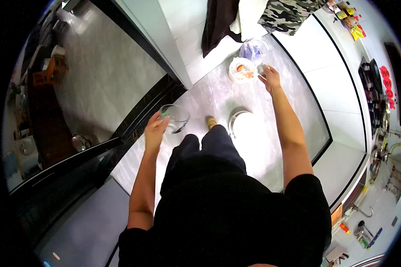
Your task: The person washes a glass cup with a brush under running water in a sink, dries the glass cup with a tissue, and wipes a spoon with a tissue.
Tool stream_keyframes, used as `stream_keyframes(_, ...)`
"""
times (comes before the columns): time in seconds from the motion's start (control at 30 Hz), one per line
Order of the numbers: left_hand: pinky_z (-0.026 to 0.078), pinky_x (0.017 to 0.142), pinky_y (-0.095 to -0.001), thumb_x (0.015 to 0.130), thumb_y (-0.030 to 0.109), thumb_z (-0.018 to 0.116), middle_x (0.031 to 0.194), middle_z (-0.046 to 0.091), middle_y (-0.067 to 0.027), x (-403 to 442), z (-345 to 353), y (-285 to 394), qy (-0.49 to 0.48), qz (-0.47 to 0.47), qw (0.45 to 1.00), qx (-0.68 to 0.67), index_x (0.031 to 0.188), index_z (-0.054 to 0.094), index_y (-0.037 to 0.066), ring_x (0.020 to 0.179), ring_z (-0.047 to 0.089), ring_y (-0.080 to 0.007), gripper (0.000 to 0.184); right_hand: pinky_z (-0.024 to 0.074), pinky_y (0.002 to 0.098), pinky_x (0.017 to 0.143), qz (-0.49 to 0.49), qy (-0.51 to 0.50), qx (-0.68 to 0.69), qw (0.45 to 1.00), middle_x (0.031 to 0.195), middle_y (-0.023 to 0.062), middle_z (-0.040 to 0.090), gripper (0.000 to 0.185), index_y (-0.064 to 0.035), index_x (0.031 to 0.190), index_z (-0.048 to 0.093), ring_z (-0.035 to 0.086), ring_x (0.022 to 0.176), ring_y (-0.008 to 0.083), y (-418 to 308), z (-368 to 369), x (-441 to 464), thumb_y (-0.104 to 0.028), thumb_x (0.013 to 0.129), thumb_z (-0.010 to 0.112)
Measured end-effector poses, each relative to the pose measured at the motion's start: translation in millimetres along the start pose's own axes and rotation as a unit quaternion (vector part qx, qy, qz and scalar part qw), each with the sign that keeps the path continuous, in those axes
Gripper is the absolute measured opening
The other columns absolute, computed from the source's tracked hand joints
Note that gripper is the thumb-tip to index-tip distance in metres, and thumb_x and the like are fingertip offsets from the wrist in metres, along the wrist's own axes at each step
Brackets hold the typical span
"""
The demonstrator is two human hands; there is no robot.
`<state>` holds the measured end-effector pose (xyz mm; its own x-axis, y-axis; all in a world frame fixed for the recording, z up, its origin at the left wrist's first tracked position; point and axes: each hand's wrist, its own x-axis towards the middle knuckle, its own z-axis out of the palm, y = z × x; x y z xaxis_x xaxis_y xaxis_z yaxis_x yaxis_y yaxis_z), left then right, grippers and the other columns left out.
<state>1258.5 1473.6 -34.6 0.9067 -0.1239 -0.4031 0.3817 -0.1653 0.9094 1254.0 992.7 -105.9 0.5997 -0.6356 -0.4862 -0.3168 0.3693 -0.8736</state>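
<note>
My left hand (154, 131) is closed on the rim of a clear glass bowl (181, 116), held out over the floor on the left. A small green patch shows where the fingers meet the rim. My right hand (270, 80) reaches forward, its fingers pinched around something small, pale and see-through that I cannot make out. Just left of those fingers stands a bin lined with a white bag (233, 74), with orange and whitish waste inside. Behind it sits a clear plastic bag (255, 48) with something purple-blue in it.
A round white object (244, 125) stands on the floor near my foot. Cabinets and a counter with a tap (365, 212) run along the right. On the left are a doorway with a dark threshold (165, 91) and a grey surface (89, 222). Dark and camouflage cloths (287, 15) hang ahead.
</note>
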Motion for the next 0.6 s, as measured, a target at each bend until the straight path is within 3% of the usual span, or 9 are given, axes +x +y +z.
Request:
stream_keyframes(0.07,0.045,0.066,-0.0200,0.083,0.012,0.065,0.127,0.049,-0.0062,-10.9,-20.8,9.0,0.043,-0.034,0.996,-0.067,0.087,0.066,-0.005,0.089,0.055,-0.0091,0.017,0.0471,0.0496,0.082,0.116,0.136,-0.072,0.981,0.105,0.0117,0.059,0.049,-0.0072,0.118,0.052,0.057,0.085,0.0252,11.7,-3.6,49.5,-0.043,0.085,0.057)
stream_keyframes(0.1,0.046,0.067,-0.0209,0.084,0.010,0.063,0.128,0.048,-0.0061,-15.0,-31.9,16.4,0.054,-0.040,0.994,-0.087,0.091,0.065,-0.005,0.091,0.056,-0.0101,0.017,0.0452,0.0537,0.080,0.104,0.230,-0.096,0.963,0.092,0.0116,0.058,0.048,-0.0071,0.110,0.054,0.054,0.078,0.0275,40.0,-12.3,84.7,-0.047,0.083,0.055)
stream_keyframes(0.17,0.049,0.071,-0.0238,0.086,0.008,0.059,0.129,0.047,-0.0067,-18.6,-54.2,26.5,0.087,-0.025,0.988,-0.123,0.096,0.063,-0.006,0.096,0.056,-0.0130,0.017,0.0477,0.0476,0.072,0.121,0.253,-0.166,0.946,0.079,0.0096,0.054,0.033,-0.0065,0.097,0.055,0.052,0.070,0.0242,87.5,-31.9,126.5,-0.037,0.084,0.053)
stream_keyframes(0.2,0.050,0.073,-0.0259,0.087,0.007,0.057,0.129,0.047,-0.0073,-18.3,-65.8,29.9,0.109,-0.008,0.985,-0.136,0.098,0.062,-0.006,0.099,0.056,-0.0147,0.017,0.0473,0.0433,0.061,0.118,0.227,-0.199,0.946,0.070,0.0084,0.050,0.023,-0.0070,0.087,0.053,0.049,0.062,0.0216,78.0,-12.0,97.9,-0.029,0.081,0.052)
stream_keyframes(0.27,0.052,0.078,-0.0308,0.089,0.007,0.053,0.129,0.047,-0.0086,-16.7,-92.3,33.8,0.138,0.013,0.975,-0.174,0.100,0.061,-0.006,0.104,0.056,-0.0185,0.018,0.0463,0.0373,0.047,0.127,0.130,-0.271,0.945,0.068,0.0080,0.054,0.019,-0.0068,0.088,0.057,0.051,0.050,0.0205,119.5,-0.6,100.9,-0.025,0.082,0.055)
stream_keyframes(0.33,0.053,0.082,-0.0365,0.090,0.007,0.050,0.130,0.047,-0.0098,-6.9,-125.1,35.1,0.154,0.023,0.962,-0.225,0.101,0.061,-0.005,0.109,0.054,-0.0226,0.019,0.0457,0.0326,0.038,0.174,0.036,-0.221,0.959,0.069,0.0096,0.056,0.015,-0.0045,0.091,0.058,0.056,0.049,0.0209,153.5,28.0,77.3,-0.016,0.082,0.054)
stream_keyframes(0.43,0.052,0.085,-0.0407,0.091,0.009,0.049,0.129,0.048,-0.0140,21.6,-177.0,32.0,0.178,0.060,0.943,-0.274,0.100,0.061,-0.003,0.114,0.052,-0.0266,0.019,0.0467,0.0352,0.040,0.238,-0.161,-0.185,0.940,0.068,0.0092,0.058,0.012,-0.0072,0.091,0.057,0.057,0.050,0.0199,188.3,82.2,31.6,-0.015,0.083,0.055)
stream_keyframes(0.47,0.052,0.085,-0.0405,0.090,0.009,0.050,0.129,0.049,-0.0146,31.2,-198.9,31.6,0.187,0.071,0.937,-0.287,0.100,0.062,-0.002,0.115,0.052,-0.0266,0.019,0.0465,0.0347,0.040,0.293,-0.122,-0.273,0.908,0.069,0.0071,0.059,0.010,-0.0112,0.091,0.057,0.057,0.051,0.0188,192.0,117.7,12.9,-0.016,0.085,0.052)
stream_keyframes(0.6,0.052,0.086,-0.0405,0.089,0.009,0.052,0.128,0.049,-0.0146,86.2,-283.2,59.5,0.205,0.090,0.942,-0.252,0.089,0.062,-0.002,0.116,0.049,-0.0266,0.014,0.0425,0.0322,0.036,0.293,-0.291,-0.267,0.871,0.059,0.0038,0.052,0.008,-0.0136,0.080,0.056,0.052,0.043,0.0179,268.4,162.4,1.8,-0.014,0.087,0.051)
